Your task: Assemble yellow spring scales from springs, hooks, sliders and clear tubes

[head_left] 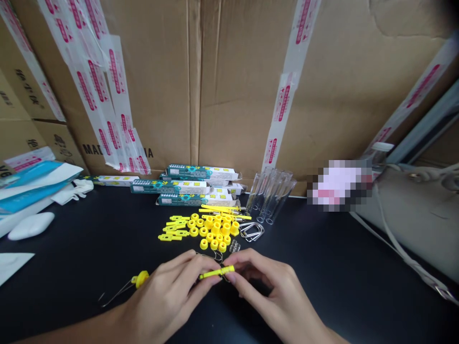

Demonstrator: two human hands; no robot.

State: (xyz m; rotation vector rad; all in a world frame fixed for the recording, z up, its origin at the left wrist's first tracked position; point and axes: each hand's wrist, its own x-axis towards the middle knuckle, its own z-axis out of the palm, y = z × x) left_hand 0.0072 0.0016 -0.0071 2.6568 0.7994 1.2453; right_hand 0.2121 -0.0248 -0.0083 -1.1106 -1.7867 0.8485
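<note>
A yellow plastic strip (pixel 217 272) sits pinched between the fingertips of my left grip (pixel 168 291) and right grip (pixel 276 291) above the black table (pixel 322 267), with a yellow-capped wire pin (pixel 141 279) beside my left grip and loose yellow plastic parts (pixel 215 229) just ahead.

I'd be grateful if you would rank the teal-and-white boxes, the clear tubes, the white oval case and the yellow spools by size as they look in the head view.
Largest: a teal-and-white box.
Next, unranked: the clear tubes and the white oval case, which look alike in size.
Smallest: a yellow spool.
</note>
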